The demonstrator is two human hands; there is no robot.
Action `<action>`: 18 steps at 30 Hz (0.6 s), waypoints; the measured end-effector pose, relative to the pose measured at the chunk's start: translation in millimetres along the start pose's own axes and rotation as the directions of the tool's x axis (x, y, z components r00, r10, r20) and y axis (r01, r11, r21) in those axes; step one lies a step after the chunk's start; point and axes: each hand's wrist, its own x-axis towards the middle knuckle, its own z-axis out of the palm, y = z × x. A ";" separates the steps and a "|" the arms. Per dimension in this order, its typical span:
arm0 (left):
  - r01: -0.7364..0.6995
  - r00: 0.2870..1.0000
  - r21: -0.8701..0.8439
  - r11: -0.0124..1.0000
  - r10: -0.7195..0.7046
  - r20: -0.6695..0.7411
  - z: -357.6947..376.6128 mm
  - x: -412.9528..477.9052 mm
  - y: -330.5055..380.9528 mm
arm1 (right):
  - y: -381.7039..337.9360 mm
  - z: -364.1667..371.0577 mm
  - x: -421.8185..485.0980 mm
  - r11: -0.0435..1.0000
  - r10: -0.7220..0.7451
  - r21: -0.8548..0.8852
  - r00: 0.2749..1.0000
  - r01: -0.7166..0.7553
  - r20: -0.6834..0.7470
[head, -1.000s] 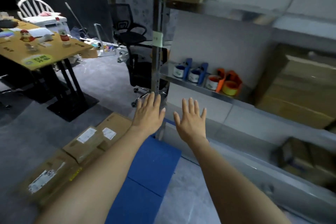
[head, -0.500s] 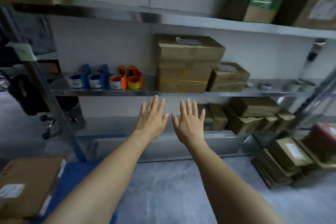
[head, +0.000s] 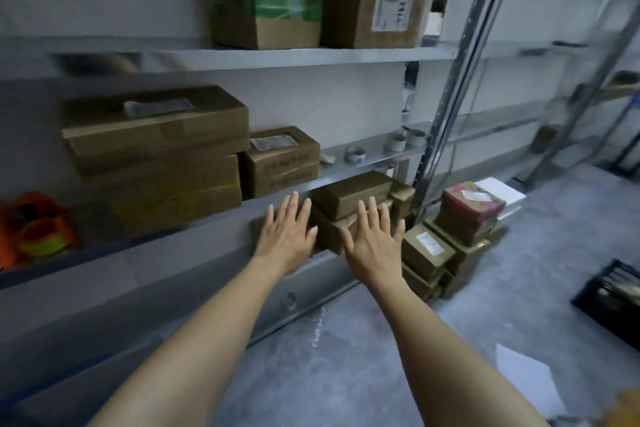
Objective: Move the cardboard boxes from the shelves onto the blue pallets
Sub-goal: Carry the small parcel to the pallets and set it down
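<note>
Plenty of cardboard boxes are on the shelves, so by the look of it most of the job is left. On the top shelf [head: 346, 54] stand 2 boxes side by side, one with green tape [head: 263, 2] and one with a white label [head: 375, 7]. On the middle shelf a stack of wide flat boxes [head: 156, 156] sits just beside a smaller box [head: 282, 161]. Under that, on the lowest level, lies a low pile of small boxes [head: 349, 204]. More small boxes [head: 429, 253] are heaped on the floor [head: 485, 322] by the upright post [head: 446, 80]; whether they belong to the job I cannot say. No blue pallet shows from here, so nothing can be counted as delivered.

Both hands are stretched out toward the low pile, palms down, empty. The left hand [head: 287, 236] has its fingers spread and straight, and it hangs in front of the edge of the middle shelf, just left of the pile. The right hand [head: 375, 243], likewise flat and spread, overlaps the front of the pile in the view, though the blur makes it hard to tell if it touches the cardboard. Neither hand has closed on a box yet. I would guess the nearest box in that pile is the one about to be lifted.
</note>
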 end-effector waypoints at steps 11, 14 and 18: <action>-0.285 0.957 -0.043 0.958 0.286 0.035 37.7 105.1 96.9 | 135.6 -14.2 16.0 0.926 0.362 -0.109 0.932 -0.362 -0.028; -0.364 0.929 -0.051 0.930 0.367 0.046 45.3 139.1 113.2 | 157.4 -16.1 32.6 0.889 0.438 -0.117 0.897 -0.443 -0.063; -0.462 0.886 -0.054 0.885 0.464 0.023 49.2 194.5 127.4 | 174.6 -15.8 67.4 0.842 0.515 -0.126 0.851 -0.524 -0.099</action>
